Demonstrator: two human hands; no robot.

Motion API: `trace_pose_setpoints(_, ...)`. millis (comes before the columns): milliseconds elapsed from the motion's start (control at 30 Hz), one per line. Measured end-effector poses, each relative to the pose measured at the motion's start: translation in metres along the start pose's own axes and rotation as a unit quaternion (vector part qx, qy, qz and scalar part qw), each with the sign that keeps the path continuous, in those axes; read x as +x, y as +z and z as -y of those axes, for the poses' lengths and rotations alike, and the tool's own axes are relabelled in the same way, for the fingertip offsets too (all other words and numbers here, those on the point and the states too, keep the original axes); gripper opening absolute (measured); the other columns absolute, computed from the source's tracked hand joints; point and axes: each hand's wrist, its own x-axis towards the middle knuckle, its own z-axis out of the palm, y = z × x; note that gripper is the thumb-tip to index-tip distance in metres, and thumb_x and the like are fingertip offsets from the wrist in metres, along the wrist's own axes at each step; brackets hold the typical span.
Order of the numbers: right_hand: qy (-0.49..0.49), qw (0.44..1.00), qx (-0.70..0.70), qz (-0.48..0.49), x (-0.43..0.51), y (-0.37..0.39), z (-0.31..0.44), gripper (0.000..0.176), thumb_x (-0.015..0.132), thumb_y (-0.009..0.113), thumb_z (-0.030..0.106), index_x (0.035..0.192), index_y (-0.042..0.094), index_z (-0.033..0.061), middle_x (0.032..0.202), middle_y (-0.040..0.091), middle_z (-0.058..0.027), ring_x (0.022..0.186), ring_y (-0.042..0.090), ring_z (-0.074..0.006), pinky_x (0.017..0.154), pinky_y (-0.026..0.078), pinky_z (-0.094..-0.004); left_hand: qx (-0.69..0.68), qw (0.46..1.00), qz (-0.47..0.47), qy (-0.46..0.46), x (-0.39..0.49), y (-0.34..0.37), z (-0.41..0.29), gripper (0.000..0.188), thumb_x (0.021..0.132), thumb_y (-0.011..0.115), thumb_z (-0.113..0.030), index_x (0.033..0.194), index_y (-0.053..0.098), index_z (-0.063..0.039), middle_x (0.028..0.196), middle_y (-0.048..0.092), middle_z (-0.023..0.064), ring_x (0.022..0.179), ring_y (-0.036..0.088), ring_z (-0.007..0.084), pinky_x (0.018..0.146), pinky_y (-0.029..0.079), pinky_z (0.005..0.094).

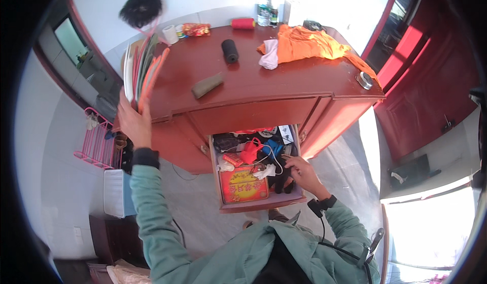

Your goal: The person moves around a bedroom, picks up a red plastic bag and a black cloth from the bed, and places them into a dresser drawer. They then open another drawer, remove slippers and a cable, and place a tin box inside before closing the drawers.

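Note:
My left hand point(135, 122) grips a bundle of thin flat items point(142, 73), white, red, green and orange, held upright at the left end of the red wooden cabinet point(179, 82). What they are exactly cannot be told. My right hand point(304, 173) is over the right side of the pulled-out drawer point(262, 206), fingers bent and apart, near black items. Inside the drawer are a red and yellow printed box point(243, 187), a red plastic bag point(250, 151), a white cable point(279, 162), white crumpled tissue point(265, 172) and a blue item point(272, 148).
The cabinet top bears an orange cloth point(308, 46), a black roll point(229, 51), an olive roll point(207, 85), a red thread spool point(243, 23), a plastic bottle point(263, 10) and a round metal tin point(365, 80). A pink rack point(97, 143) and light blue bin point(116, 193) stand left.

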Motion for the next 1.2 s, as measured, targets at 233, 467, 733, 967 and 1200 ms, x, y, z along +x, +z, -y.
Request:
trace_pose_setpoints(233,0.133,0.989,-0.052,-0.026,-0.028,-0.035,-0.075,0.022,0.080,0.053,-0.003,0.095,0.066,0.0064,0.101,0.065,-0.0133,0.082,0.066,-0.0314,0.073,0.053,-0.0390,0.187,0.941,0.248,0.133,0.004,0.149,-0.019,0.081,0.085,0.069,-0.037,0.153,0.028,-0.018,0.141,0.046,0.0151,0.122,0.048,0.0388,0.095,0.041,0.0553)
trace_pose_setpoints(467,0.249,0.961,-0.113,0.041,-0.027,-0.005,-0.127,0.039,0.080,0.060,0.009,0.119,0.057,0.0081,0.119,0.060,-0.0139,0.087,0.065,-0.0346,0.078,0.053,-0.0430,0.080,0.948,0.261,0.162,-0.001,0.161,-0.014,0.072,0.091,0.062,-0.028,0.153,0.028,-0.018,0.149,0.039,0.0181,0.134,0.037,0.0409,0.112,0.028,0.0511)
trace_pose_setpoints(733,0.290,0.890,-0.292,0.195,0.002,0.037,-0.153,0.078,0.072,0.078,0.021,0.137,0.038,0.0105,0.132,0.049,-0.0192,0.096,0.065,-0.0412,0.080,0.053,-0.0513,-0.077,0.973,0.192,0.099,-0.055,0.041,-0.016,0.061,0.091,0.063,-0.019,0.146,0.040,-0.006,0.145,0.044,0.0179,0.134,0.038,0.0376,0.112,0.030,0.0459)
trace_pose_setpoints(967,0.147,0.886,-0.271,0.345,-0.051,0.061,-0.144,0.067,0.068,0.079,0.020,0.129,0.052,0.0130,0.099,0.065,-0.0125,0.089,0.066,-0.0401,0.076,0.053,-0.0508,-0.153,0.896,0.364,-0.201,-0.251,-0.048,-0.010,0.044,0.089,0.065,-0.014,0.129,0.055,0.000,0.128,0.059,0.0185,0.118,0.056,0.0348,0.103,0.041,0.0426)
trace_pose_setpoints(1200,-0.041,0.907,-0.205,0.365,-0.065,0.093,-0.056,0.052,0.066,0.072,0.011,0.117,0.068,0.0195,0.103,0.060,-0.0098,0.108,0.055,-0.0299,0.092,0.046,-0.0443,-0.397,0.717,0.570,0.052,-0.353,-0.090,-0.091,0.073,0.069,0.078,-0.015,0.135,0.051,-0.004,0.129,0.057,0.0200,0.118,0.055,0.0384,0.102,0.042,0.0440)
